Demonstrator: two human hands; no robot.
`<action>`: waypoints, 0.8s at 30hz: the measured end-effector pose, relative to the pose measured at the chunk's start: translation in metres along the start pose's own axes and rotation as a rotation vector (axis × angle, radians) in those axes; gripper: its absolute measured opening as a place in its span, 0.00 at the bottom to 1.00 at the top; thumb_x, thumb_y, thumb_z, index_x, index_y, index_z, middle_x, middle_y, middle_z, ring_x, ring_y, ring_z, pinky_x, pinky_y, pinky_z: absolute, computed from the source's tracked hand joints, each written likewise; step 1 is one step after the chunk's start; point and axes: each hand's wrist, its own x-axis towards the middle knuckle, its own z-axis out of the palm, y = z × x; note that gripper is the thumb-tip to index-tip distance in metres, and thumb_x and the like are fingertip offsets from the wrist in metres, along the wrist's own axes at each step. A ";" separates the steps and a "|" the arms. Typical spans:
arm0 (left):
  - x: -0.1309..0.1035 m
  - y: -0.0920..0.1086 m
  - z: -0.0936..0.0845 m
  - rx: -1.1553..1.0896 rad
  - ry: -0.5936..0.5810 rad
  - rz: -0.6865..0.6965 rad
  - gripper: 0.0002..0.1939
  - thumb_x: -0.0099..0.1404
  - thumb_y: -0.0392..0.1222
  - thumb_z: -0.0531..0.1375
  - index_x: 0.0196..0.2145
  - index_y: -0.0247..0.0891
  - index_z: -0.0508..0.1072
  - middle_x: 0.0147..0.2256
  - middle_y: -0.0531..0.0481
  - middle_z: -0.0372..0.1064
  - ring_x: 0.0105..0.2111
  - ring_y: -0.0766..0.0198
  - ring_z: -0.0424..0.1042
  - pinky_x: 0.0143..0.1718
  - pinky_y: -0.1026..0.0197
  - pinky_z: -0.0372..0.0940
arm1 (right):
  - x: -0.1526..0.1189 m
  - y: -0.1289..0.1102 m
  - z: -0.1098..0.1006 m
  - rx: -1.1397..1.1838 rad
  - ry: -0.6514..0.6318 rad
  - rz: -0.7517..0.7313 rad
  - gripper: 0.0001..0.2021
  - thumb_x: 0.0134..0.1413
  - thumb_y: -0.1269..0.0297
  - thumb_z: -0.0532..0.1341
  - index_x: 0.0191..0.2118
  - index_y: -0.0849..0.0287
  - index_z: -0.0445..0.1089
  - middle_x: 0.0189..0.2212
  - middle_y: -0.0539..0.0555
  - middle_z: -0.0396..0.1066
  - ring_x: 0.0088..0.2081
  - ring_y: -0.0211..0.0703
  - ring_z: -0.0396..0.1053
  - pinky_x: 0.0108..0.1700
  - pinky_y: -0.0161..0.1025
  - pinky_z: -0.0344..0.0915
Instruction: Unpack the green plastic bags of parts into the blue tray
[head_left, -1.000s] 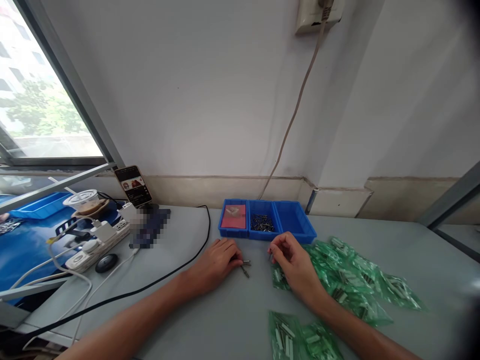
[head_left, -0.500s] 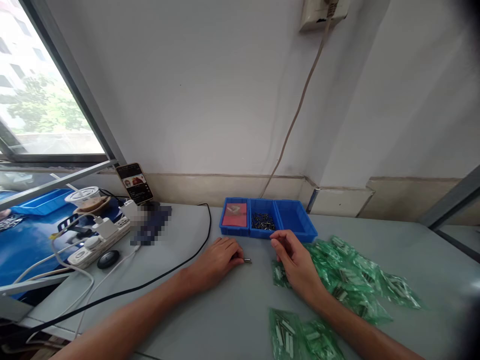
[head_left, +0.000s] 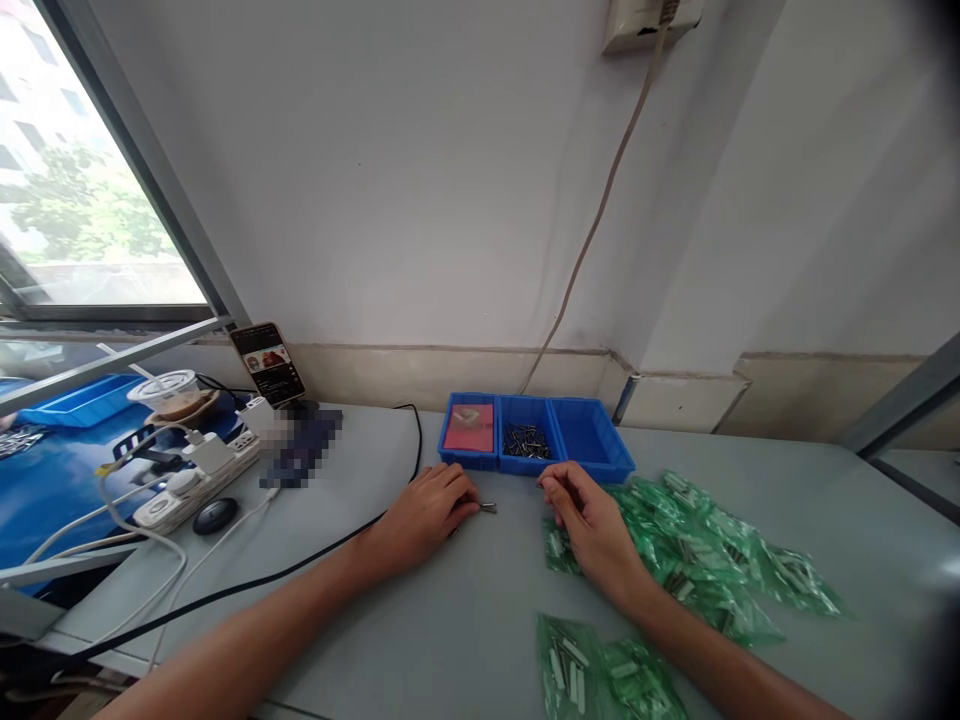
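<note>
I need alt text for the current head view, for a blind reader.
The left hand holds small metal parts at a grey table; the right hand is near green plastic bags. Beyond them sit three blue bins.

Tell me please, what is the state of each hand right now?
Left hand: curled against small metal pieces; whether it grips them cannot be told.
Right hand: closed in a pinch; whether it holds anything cannot be told.

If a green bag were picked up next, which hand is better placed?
Probably the right hand: it is close beside the green bags, while the left hand is farther off, at a small metal piece.
</note>
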 end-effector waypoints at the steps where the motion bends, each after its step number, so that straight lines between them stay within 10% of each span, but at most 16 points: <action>1: 0.000 -0.001 0.000 0.011 0.002 -0.004 0.05 0.80 0.40 0.59 0.43 0.39 0.72 0.42 0.50 0.72 0.42 0.58 0.70 0.45 0.56 0.64 | 0.000 -0.001 0.000 -0.002 0.002 -0.005 0.17 0.71 0.44 0.58 0.44 0.53 0.73 0.31 0.50 0.70 0.28 0.42 0.66 0.32 0.38 0.65; 24: 0.000 -0.011 0.005 0.033 0.046 -0.008 0.08 0.82 0.39 0.54 0.42 0.39 0.69 0.42 0.49 0.69 0.42 0.58 0.69 0.44 0.56 0.64 | -0.001 -0.001 0.002 0.038 0.015 0.002 0.20 0.71 0.42 0.57 0.46 0.53 0.75 0.31 0.51 0.73 0.30 0.43 0.68 0.34 0.39 0.68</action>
